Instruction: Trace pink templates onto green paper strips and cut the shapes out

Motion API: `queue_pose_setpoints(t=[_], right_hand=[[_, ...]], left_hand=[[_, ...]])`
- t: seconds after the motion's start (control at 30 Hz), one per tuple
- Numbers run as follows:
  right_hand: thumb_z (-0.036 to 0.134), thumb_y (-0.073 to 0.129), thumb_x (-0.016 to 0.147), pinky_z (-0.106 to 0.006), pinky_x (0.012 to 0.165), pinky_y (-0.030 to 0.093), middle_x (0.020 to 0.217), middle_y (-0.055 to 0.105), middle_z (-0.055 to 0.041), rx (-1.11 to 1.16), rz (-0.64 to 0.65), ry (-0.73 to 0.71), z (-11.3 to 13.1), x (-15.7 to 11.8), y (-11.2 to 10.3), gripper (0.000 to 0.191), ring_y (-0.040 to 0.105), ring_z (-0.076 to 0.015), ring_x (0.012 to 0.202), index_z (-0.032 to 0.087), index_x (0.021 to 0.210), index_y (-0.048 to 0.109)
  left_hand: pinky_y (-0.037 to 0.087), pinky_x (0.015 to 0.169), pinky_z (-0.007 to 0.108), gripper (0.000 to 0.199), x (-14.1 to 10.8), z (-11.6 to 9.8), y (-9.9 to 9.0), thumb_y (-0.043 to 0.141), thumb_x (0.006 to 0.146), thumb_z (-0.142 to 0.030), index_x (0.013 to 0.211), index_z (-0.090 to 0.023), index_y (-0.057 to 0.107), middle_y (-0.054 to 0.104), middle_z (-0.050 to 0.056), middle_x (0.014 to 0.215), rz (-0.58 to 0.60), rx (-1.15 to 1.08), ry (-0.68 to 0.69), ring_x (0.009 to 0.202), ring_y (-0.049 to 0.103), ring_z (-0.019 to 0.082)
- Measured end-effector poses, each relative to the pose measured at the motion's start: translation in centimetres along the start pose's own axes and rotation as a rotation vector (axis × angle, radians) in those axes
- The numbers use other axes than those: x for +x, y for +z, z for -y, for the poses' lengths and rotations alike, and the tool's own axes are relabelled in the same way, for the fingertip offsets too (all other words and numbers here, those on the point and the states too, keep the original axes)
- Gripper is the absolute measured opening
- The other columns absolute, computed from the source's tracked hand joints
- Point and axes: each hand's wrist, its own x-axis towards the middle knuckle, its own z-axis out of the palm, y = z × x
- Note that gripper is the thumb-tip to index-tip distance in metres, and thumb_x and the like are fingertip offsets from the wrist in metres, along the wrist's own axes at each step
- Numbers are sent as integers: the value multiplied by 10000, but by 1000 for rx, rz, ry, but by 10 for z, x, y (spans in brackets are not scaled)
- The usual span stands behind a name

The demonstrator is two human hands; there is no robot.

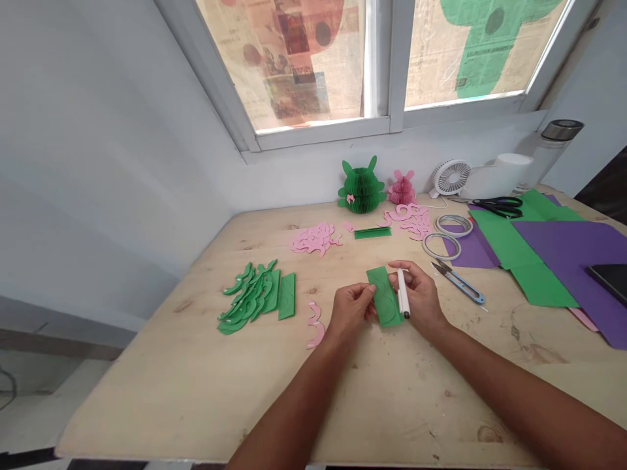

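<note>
My left hand [350,308] pinches the left edge of a green paper strip [383,297], which has a curved outline drawn on it. My right hand [420,297] holds a white marker pen [402,294], dark end pointing down, and its fingers also reach the strip's right edge. Left of my left hand lies a wavy pink paper cut-out [316,324]. Farther left are a green paper rectangle [287,297] with a drawn curve and a fanned heap of green cut-outs [247,300].
Pink cut-outs [316,239], a folded green strip [373,233] and green [361,189] and pink paper figures [402,188] are toward the wall. Tape rolls [442,247], blue thread snips [460,282], black scissors [499,206], a small fan [451,177] and purple sheets [578,254] are right.
</note>
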Motion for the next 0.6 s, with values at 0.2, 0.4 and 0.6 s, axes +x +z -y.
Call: queue_pose_setpoints(t=[0.2,0.4,0.6], right_hand=[[348,704,698,-202,414,344,606,538,52,-22,-11,4,2,-1,1,338,438,-79,452,194,961,559],[319,726,658,-238,473,437,666,597,19,-137,13,-28,-1,-2,0,368,547,-133,545,205,969,565],[315,700,674,-248,471,449,658,605,10,-156,10,-14,-1,-2,0,348,558,-141,541,203,973,561]], left_hand=[[326,409,186,287,-1,0,-1,652,721,-410,648,-133,649,508,-35,418,-51,1,16,371,422,71],[359,422,196,296,0,3,0,652,718,-423,709,-128,674,539,-18,428,-54,-17,5,387,473,92],[373,419,197,302,1,6,1,659,713,-423,741,-124,693,552,-10,432,-39,-36,-10,388,491,97]])
